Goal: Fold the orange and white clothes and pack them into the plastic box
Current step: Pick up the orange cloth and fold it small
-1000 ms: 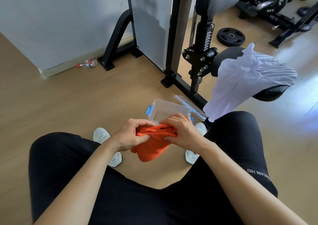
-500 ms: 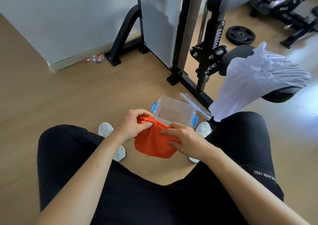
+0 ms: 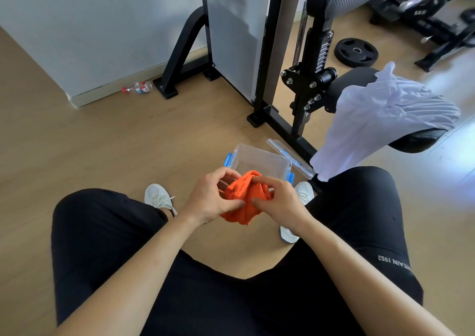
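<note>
Head view, looking down over two thighs in black shorts to a wooden floor. Gripping a bunched orange garment (image 3: 244,205) from both sides: left hand (image 3: 212,198) with fingers curled over the upper left edge and thumb pressed in below, right hand (image 3: 281,202) curled likewise, fingertips on top, thumb pinching the lower fold. Holding it in the air between the knees, overlapping the near rim of a clear plastic box (image 3: 259,158) with blue clips; cannot tell whether touching that rim, but not packed inside. On the floor between two white shoes (image 3: 157,196), that box, with its lid (image 3: 290,158) lying just beside on the right, against a black machine frame (image 3: 307,86). Draped unfolded over a black padded seat (image 3: 413,142) to the right, well apart from both hands: a white garment (image 3: 380,119). Farther off, a weight plate (image 3: 356,51) and a small bottle (image 3: 137,88) by the wall.
</note>
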The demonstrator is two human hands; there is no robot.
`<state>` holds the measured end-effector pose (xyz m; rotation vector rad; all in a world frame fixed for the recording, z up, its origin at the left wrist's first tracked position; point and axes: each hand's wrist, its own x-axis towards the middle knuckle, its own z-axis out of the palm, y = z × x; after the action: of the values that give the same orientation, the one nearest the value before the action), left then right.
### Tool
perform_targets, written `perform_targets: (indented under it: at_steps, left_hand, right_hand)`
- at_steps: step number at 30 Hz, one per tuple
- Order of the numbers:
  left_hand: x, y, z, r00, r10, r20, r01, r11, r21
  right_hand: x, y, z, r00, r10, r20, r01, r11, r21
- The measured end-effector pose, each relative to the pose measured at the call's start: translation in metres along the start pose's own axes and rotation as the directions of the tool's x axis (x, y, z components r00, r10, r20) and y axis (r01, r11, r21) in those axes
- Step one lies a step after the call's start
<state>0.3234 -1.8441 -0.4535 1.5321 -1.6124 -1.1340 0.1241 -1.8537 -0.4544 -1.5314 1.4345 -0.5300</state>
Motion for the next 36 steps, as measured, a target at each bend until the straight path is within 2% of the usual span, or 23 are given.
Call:
perform_targets:
  at_steps: [2, 5, 7, 10, 12, 18, 20, 22, 24, 25, 26, 28, 31, 33, 36]
  left_hand:
    - [-0.004, 0.005, 0.007, 0.999, 0.015, -0.028, -0.016, 0.999, -0.038]
    - [-0.007, 0.008, 0.013, 0.997, 0.05, -0.06, -0.054, 0.995, -0.078]
    - [-0.008, 0.01, 0.015, 0.994, 0.067, -0.085, -0.073, 0.994, -0.079]
    - [-0.01, 0.014, 0.017, 0.979, 0.147, -0.143, -0.136, 0.987, 0.084]
    - [-0.01, 0.015, 0.018, 0.973, 0.189, -0.132, -0.167, 0.973, 0.16]
    - [-0.013, 0.012, 0.019, 0.985, 0.165, -0.044, -0.165, 0.986, -0.008]
    - [-0.013, 0.018, 0.014, 0.995, 0.091, -0.029, -0.095, 0.979, -0.183]
    - [-0.01, 0.02, 0.007, 0.996, 0.026, -0.087, -0.052, 0.949, -0.311]
    - [-0.002, 0.014, 0.001, 0.976, 0.023, -0.217, -0.071, 0.973, -0.218]
    - [0.002, 0.009, -0.003, 0.971, 0.036, -0.235, -0.076, 0.983, -0.166]
    - [0.005, 0.005, -0.005, 0.979, 0.037, -0.203, -0.063, 0.99, -0.125]
    - [0.009, -0.001, -0.009, 1.0, 0.024, -0.016, -0.025, 0.999, -0.035]
    - [0.011, -0.004, -0.007, 0.954, -0.083, 0.289, 0.069, 0.996, 0.058]
    - [0.013, -0.003, -0.007, 0.928, -0.127, 0.349, 0.118, 0.992, 0.048]
    - [0.021, -0.005, -0.006, 0.942, -0.135, 0.307, 0.147, 0.989, -0.015]
  right_hand:
    - [-0.002, -0.004, 0.001, 0.999, 0.042, 0.011, -0.043, 0.978, 0.203]
    - [-0.006, -0.012, 0.0, 0.99, 0.138, 0.001, -0.122, 0.871, 0.476]
    - [-0.008, -0.015, -0.001, 0.986, 0.164, -0.024, -0.125, 0.827, 0.549]
    - [-0.006, -0.014, 0.0, 0.975, 0.21, -0.074, -0.135, 0.823, 0.551]
    - [-0.002, -0.011, 0.002, 0.96, 0.268, -0.081, -0.184, 0.821, 0.54]
    - [0.002, -0.005, -0.002, 0.954, 0.281, -0.102, -0.179, 0.812, 0.555]
    - [0.003, -0.001, -0.004, 0.966, 0.224, -0.13, -0.131, 0.856, 0.499]
    - [0.005, 0.0, -0.008, 0.985, 0.117, -0.128, -0.052, 0.903, 0.426]
    - [0.006, 0.001, -0.015, 0.994, 0.0, -0.106, 0.031, 0.955, 0.294]
    - [0.006, 0.002, -0.018, 0.995, -0.051, -0.091, 0.07, 0.973, 0.219]
    - [0.005, 0.002, -0.02, 0.993, -0.097, -0.067, 0.107, 0.981, 0.162]
    - [0.005, 0.003, -0.022, 0.986, -0.165, -0.004, 0.165, 0.979, 0.118]
    - [0.006, 0.003, -0.026, 0.975, -0.212, 0.067, 0.191, 0.954, 0.233]
    - [0.01, 0.005, -0.03, 0.979, -0.194, 0.068, 0.161, 0.929, 0.333]
    - [0.021, 0.006, -0.032, 0.995, -0.098, -0.008, 0.093, 0.911, 0.402]
